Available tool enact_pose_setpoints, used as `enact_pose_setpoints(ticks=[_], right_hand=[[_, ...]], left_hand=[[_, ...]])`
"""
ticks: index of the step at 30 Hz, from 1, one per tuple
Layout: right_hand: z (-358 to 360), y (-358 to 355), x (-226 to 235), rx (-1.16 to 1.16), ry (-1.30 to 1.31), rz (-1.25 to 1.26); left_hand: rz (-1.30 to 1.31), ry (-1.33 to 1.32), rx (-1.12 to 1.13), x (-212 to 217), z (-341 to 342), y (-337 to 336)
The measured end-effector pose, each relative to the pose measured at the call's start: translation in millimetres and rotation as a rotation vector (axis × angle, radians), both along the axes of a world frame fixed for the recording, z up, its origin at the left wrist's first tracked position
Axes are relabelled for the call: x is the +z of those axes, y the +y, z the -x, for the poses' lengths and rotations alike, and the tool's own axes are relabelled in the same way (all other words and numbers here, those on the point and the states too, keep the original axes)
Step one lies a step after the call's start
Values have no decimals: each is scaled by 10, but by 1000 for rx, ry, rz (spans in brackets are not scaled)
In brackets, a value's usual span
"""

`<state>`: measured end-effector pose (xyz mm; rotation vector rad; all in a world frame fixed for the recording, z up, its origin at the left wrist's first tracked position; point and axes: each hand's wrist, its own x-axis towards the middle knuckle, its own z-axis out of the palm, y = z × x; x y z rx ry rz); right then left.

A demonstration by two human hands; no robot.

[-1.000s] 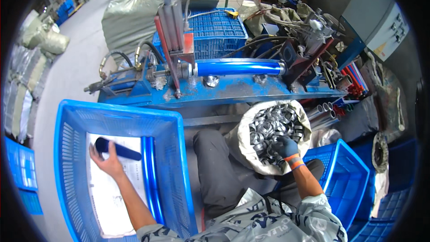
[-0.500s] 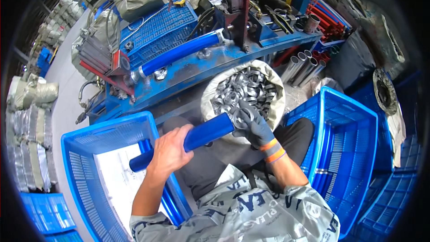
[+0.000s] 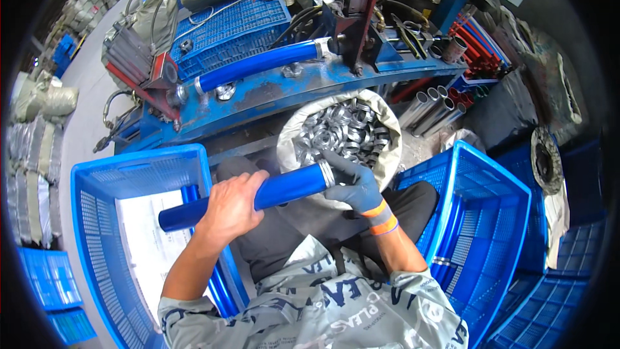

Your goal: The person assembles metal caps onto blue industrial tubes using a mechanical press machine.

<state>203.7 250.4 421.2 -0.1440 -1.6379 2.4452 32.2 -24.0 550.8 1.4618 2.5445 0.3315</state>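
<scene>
Workshop floor (image 3: 90,106), pale grey, far left of the sack (image 3: 392,132) of metal rings (image 3: 349,123). Left of the sack: blue crate (image 3: 139,156), white sheet (image 3: 148,245) within. Bare left hand (image 3: 234,207) next, fingers wrapped around a blue tube (image 3: 290,189). Tube on the sack's near side; long axis slants, left end low, right end aimed up-right, a silver ring (image 3: 328,173) there. Gloved right hand (image 3: 355,187): fingers and thumb clamped on that ring. Right of the sack: second crate (image 3: 492,167).

Your tube (image 3: 287,189) looks smooth and glossy, its end ring (image 3: 327,173) and the loose rings (image 3: 345,126) shiny metal, the sack (image 3: 287,147) matt cloth, the left crate (image 3: 155,174) plastic, and the surface (image 3: 255,98) scuffed, painted metal.
</scene>
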Motion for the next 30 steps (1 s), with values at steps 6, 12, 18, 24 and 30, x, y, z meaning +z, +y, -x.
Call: enact_pose_setpoints(ticks=[6, 12, 18, 24, 30], right_hand=[[202, 44, -176, 22, -53, 36], [1170, 832, -905, -218, -197, -634], [1829, 1528, -1713, -457, -410, -1624], [1528, 1697, -2139, -466, -599, -1635], [898, 1133, -1837, -406, -447, -738]], left_hand=[[-30, 58, 63, -307, 62, 3], [-438, -262, 351, 133, 276, -496], [-1024, -705, 532, 184, 214, -1017], [-1779, -1083, 702, -516, 84, -891], [-1791, -1408, 939, -896, 108, -507]])
